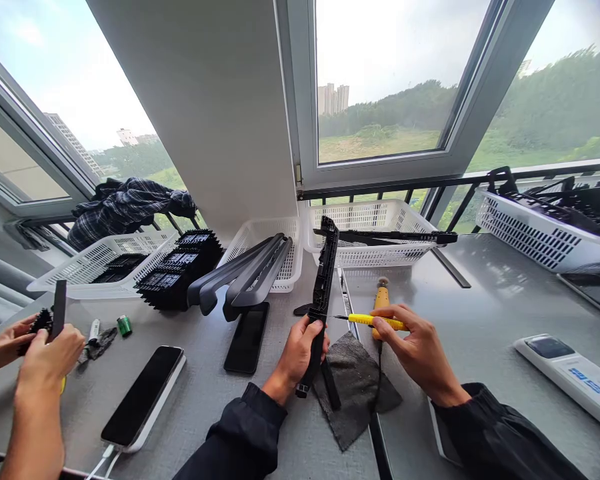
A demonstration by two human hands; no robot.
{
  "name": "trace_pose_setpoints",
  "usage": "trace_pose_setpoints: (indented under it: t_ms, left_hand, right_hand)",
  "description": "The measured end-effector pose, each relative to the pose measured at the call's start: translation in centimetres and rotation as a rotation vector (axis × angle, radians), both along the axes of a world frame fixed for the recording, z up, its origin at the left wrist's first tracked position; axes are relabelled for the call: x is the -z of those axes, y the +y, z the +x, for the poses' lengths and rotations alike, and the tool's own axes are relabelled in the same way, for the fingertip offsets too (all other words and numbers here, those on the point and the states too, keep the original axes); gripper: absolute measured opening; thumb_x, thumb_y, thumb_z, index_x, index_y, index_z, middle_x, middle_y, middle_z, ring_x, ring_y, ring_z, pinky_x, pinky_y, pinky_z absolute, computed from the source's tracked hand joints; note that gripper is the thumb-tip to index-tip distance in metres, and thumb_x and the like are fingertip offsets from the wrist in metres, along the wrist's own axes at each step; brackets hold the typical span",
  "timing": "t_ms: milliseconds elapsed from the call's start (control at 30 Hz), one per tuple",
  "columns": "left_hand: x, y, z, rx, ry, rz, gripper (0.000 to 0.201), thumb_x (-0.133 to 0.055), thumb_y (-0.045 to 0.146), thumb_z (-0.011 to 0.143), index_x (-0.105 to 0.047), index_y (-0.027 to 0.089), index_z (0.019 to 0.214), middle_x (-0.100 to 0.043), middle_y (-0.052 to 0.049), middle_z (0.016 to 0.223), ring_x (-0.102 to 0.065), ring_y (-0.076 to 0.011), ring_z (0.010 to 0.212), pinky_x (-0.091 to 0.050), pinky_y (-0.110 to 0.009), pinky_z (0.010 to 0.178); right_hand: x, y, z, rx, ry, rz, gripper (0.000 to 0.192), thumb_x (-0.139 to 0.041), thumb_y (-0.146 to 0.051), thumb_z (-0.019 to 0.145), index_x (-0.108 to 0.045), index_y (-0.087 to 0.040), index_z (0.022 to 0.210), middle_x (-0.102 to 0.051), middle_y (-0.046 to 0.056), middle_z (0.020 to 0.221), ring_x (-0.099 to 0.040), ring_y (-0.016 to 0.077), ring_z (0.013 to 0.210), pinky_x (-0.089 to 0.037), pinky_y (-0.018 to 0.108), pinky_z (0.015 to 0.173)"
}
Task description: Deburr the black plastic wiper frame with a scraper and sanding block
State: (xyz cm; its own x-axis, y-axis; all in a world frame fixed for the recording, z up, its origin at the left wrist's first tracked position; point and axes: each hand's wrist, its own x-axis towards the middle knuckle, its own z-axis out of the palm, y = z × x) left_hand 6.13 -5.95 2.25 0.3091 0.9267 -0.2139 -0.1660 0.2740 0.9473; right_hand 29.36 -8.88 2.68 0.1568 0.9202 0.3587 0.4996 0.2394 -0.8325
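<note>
My left hand is wrapped round the lower part of a long black plastic trim piece, which stands tilted with its ribbed inner side in view. In my right hand is a slim yellow-handled tool, gripped between thumb and fingers. Its thin metal tip points left and reaches the plastic piece near my left fingers; contact cannot be made out for sure. Under my hands lies a dark grey cloth with a narrow black strip over it. Behind the tool rests a yellow rotary tool with a cord.
A co-worker's hands at the left hold black parts. White baskets with plastic parts line the back, beside grey curved pieces and stacked black parts. Phones and a white device lie on the table.
</note>
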Motion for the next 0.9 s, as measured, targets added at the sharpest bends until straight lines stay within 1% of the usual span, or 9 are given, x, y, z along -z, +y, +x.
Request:
trace_pose_setpoints:
  t_ms: [233,333,533,667,767,900]
  left_hand:
    - [0.07,0.01,0.07,-0.005,0.012,0.014,0.049,-0.071,0.066,0.081,-0.059,0.020,0.091,-0.058,0.005,0.056,-0.045,-0.0099,0.045,-0.036,-0.024,0.046]
    - [0.07,-0.03,0.05,-0.002,0.022,0.019,0.051,-0.072,0.067,0.081,-0.062,0.018,0.093,-0.058,0.004,0.057,-0.046,-0.0105,0.047,-0.035,-0.024,0.048]
    - [-0.53,-0.30,-0.03,0.023,0.136,0.065,0.057,-0.075,0.070,0.081,-0.070,0.014,0.092,-0.059,0.002,0.064,-0.046,-0.0112,0.055,-0.035,-0.025,0.052]
    - [-0.72,-0.29,-0.16,0.020,0.141,0.050,0.060,-0.076,0.073,0.079,-0.071,0.015,0.092,-0.060,0.002,0.066,-0.047,-0.0120,0.057,-0.035,-0.026,0.055]
    - [-0.66,-0.26,-0.22,0.023,0.146,0.063,0.059,-0.077,0.073,0.079,-0.072,0.015,0.091,-0.060,0.001,0.066,-0.047,-0.0123,0.058,-0.035,-0.026,0.056]
    - [-0.41,-0.18,-0.13,0.028,0.153,0.093,0.058,-0.078,0.071,0.079,-0.074,0.015,0.090,-0.060,0.001,0.068,-0.047,-0.0132,0.062,-0.034,-0.026,0.059]
  right_hand:
    - [0.16,0.18,-0.02,-0.015,-0.006,-0.003,0.030,-0.064,-0.048,0.097,-0.081,-0.024,0.091,-0.075,0.006,0.092,-0.069,0.0251,0.085,-0.049,0.036,0.080]
    - [0.03,0.05,-0.09,-0.021,-0.006,0.018,0.029,-0.064,-0.047,0.098,-0.081,-0.024,0.092,-0.075,0.006,0.090,-0.068,0.0253,0.085,-0.049,0.036,0.080]
    - [-0.38,-0.24,-0.35,-0.051,-0.012,0.073,0.028,-0.064,-0.046,0.101,-0.080,-0.024,0.094,-0.074,0.005,0.090,-0.066,0.0244,0.085,-0.049,0.035,0.078]
    - [-0.35,-0.16,-0.41,-0.044,0.004,0.079,0.030,-0.064,-0.048,0.102,-0.079,-0.023,0.094,-0.073,0.005,0.089,-0.066,0.0232,0.082,-0.050,0.034,0.076]
    - [-0.27,-0.08,-0.38,-0.028,0.006,0.080,0.031,-0.064,-0.049,0.102,-0.079,-0.023,0.094,-0.072,0.005,0.088,-0.066,0.0225,0.080,-0.049,0.033,0.074]
    - [-0.26,-0.09,-0.34,-0.055,0.006,0.069,0.032,-0.063,-0.050,0.103,-0.080,-0.024,0.095,-0.074,0.005,0.090,-0.067,0.0227,0.081,-0.050,0.033,0.074]
